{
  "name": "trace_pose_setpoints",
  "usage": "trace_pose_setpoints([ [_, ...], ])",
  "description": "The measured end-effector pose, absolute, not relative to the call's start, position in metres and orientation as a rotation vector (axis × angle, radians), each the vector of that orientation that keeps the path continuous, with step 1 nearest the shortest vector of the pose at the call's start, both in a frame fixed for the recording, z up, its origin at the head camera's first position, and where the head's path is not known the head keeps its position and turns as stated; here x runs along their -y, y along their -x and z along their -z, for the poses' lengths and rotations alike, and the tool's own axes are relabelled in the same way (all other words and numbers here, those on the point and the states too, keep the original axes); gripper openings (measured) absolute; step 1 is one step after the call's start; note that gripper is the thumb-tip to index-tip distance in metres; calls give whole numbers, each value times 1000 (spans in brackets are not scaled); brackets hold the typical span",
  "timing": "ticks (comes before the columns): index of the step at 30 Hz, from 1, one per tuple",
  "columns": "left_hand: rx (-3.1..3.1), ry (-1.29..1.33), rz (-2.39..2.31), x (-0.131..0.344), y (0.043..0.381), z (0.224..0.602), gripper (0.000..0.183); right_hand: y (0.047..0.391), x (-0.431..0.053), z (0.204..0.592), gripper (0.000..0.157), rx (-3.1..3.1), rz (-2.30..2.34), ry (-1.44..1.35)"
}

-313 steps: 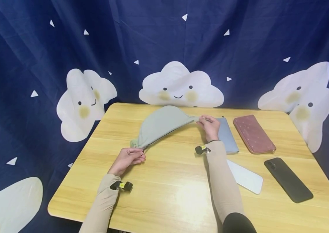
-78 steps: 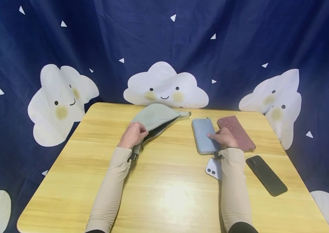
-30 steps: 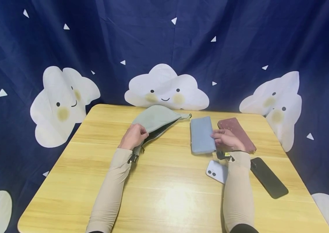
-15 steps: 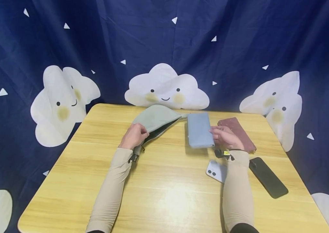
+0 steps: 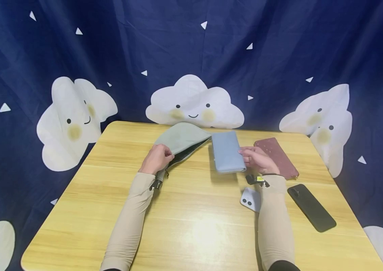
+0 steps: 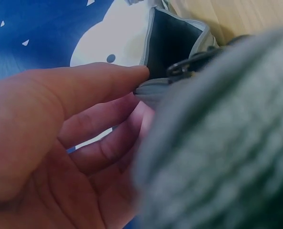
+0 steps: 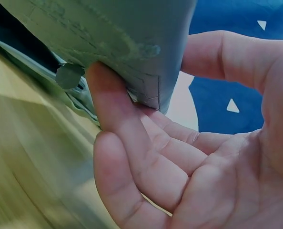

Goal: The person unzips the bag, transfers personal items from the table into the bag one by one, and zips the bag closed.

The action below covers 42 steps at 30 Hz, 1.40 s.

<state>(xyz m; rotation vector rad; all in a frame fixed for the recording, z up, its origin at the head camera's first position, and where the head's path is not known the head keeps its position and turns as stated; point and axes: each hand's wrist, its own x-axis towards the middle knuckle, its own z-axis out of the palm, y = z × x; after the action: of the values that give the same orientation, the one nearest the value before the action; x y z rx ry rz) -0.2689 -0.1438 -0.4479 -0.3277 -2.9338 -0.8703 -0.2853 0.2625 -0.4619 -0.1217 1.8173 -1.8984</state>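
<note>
A pale green waist bag (image 5: 181,136) lies at the back of the table, its zipped mouth gaping to show a dark lining (image 6: 172,40). My left hand (image 5: 156,158) pinches the bag's edge at the near left end of the opening, thumb on top in the left wrist view. Held by its right side, a light blue wallet (image 5: 228,152) is raised over the table, just right of the bag. My right hand (image 5: 259,159) grips it, with the thumb on one face and the fingers (image 7: 110,95) under the other.
A dark red wallet (image 5: 276,156) lies behind my right hand. A white phone (image 5: 250,198) is partly covered by the right forearm, and a black phone (image 5: 312,207) rests farther right. A blue curtain with clouds (image 5: 194,101) hangs behind the table (image 5: 76,210).
My right hand has lifted the blue wallet off the table and carried it left toward the bag. Earlier the bag was closed; its mouth now gapes. The left hand has stayed put this last second.
</note>
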Motion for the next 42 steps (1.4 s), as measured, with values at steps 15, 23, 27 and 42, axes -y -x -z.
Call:
trace_pose_setpoints([
  [15, 2911, 331, 864, 143, 271, 451, 13, 288, -241, 466, 22, -1744, 1871, 125],
  [23, 2919, 332, 861, 143, 271, 450, 14, 290, -233, 470, 21, -1737, 1839, 127],
  [27, 2914, 333, 859, 143, 271, 451, 14, 291, -229, 473, 25, -1714, 1841, 143],
  [42, 2913, 330, 847, 141, 270, 449, 13, 293, -211, 483, 18, -1648, 1847, 175],
])
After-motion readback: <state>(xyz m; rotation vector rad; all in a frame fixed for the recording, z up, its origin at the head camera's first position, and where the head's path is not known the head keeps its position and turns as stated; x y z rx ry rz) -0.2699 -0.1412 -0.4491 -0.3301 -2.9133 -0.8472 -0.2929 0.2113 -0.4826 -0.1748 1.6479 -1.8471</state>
